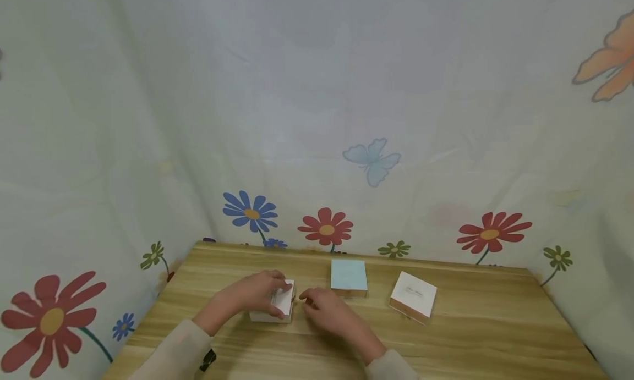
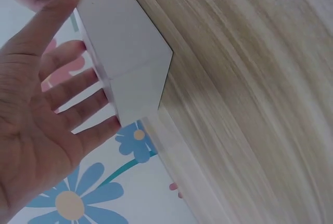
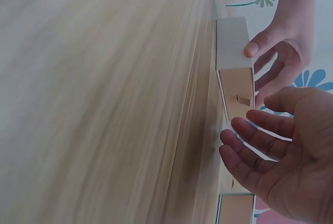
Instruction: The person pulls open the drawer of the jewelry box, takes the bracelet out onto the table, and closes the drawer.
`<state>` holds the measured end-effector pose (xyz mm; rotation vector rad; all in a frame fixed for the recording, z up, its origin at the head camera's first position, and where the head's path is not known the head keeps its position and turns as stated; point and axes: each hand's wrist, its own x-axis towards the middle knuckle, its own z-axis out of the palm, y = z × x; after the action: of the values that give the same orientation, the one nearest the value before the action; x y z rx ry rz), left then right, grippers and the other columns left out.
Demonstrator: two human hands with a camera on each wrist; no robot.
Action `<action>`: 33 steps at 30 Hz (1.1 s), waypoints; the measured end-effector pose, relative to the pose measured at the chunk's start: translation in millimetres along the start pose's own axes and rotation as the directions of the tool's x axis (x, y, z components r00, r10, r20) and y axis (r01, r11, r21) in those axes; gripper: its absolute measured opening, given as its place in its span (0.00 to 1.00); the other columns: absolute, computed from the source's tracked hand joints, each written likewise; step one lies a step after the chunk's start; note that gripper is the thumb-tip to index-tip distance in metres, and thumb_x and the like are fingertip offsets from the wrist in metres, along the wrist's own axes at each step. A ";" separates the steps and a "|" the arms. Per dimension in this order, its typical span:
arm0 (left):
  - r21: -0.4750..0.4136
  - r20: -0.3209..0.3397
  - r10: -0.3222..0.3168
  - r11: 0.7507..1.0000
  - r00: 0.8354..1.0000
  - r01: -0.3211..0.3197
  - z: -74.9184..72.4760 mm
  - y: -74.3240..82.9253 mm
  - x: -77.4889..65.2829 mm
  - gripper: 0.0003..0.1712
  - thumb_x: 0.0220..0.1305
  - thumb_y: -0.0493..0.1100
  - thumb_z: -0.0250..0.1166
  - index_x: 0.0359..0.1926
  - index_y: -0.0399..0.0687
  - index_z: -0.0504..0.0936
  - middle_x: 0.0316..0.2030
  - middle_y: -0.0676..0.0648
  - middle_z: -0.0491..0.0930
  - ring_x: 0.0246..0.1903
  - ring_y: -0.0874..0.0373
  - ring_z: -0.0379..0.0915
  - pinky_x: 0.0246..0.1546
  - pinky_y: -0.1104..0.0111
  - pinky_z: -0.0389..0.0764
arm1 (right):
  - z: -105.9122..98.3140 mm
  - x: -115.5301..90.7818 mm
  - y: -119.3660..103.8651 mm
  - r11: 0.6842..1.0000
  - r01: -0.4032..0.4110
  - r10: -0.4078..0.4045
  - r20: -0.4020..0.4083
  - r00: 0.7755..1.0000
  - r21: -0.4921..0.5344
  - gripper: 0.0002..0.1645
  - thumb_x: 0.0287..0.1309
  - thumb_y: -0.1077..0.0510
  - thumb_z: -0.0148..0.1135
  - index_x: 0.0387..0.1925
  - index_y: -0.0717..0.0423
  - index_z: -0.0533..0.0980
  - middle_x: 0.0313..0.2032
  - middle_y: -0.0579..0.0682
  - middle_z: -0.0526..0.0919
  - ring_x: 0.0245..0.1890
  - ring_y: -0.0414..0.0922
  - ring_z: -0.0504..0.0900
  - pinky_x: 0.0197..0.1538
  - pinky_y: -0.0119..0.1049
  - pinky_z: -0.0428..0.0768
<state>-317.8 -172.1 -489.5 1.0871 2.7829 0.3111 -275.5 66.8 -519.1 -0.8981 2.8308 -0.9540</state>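
Observation:
A white drawer box (image 1: 284,299) lies on the left part of the table. My left hand (image 1: 260,293) holds it from above, thumb at the near top edge and fingers spread across the top. In the left wrist view, the white sides of the box (image 2: 125,42) face the camera. A small tab (image 3: 243,100) sticks out from its tan end in the right wrist view. Just right of that end, my right hand (image 1: 329,311) has loosely bent fingers with nothing between them. A small gap separates its fingertips from the tab.
A light blue box (image 1: 349,274) stands behind my right hand. Farther right, a white box with dark lettering (image 1: 415,292) lies at an angle. A small black object (image 1: 208,360) is by my left sleeve. Flowered curtain (image 1: 317,121) encloses the wooden table (image 1: 475,325).

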 end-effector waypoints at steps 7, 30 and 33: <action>-0.044 0.012 -0.010 0.999 1.000 0.011 -0.8 0.4 1.2 0.40 0.48 0.62 0.80 0.60 0.49 0.84 0.59 0.46 0.78 0.55 0.50 0.76 0.56 0.55 0.79 | 3.1 11.2 0.1 0.999 -0.049 0.049 0.009 0.999 0.006 0.14 0.67 0.60 0.60 0.51 0.60 0.82 0.39 0.47 0.85 0.38 0.37 0.80 0.44 0.34 0.80; -0.104 0.028 -0.051 0.993 0.998 0.053 -2.9 1.5 3.1 0.37 0.47 0.57 0.82 0.58 0.48 0.85 0.57 0.46 0.78 0.54 0.50 0.75 0.57 0.54 0.78 | 19.3 39.6 -6.7 0.985 -0.102 0.113 0.072 0.991 -0.137 0.05 0.64 0.56 0.65 0.37 0.54 0.78 0.21 0.41 0.72 0.21 0.37 0.67 0.27 0.30 0.68; -0.114 0.030 -0.052 0.992 0.998 0.055 -2.4 2.0 3.7 0.37 0.47 0.57 0.82 0.58 0.48 0.85 0.57 0.47 0.78 0.54 0.50 0.75 0.57 0.54 0.78 | 18.5 39.7 -7.6 0.981 -0.118 0.132 0.079 0.988 -0.153 0.06 0.67 0.55 0.63 0.40 0.54 0.79 0.23 0.42 0.76 0.22 0.37 0.68 0.29 0.31 0.69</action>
<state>-319.7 -168.5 -486.9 0.9820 2.7273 0.4402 -301.0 30.8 -523.7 -0.7422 2.8714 -0.6809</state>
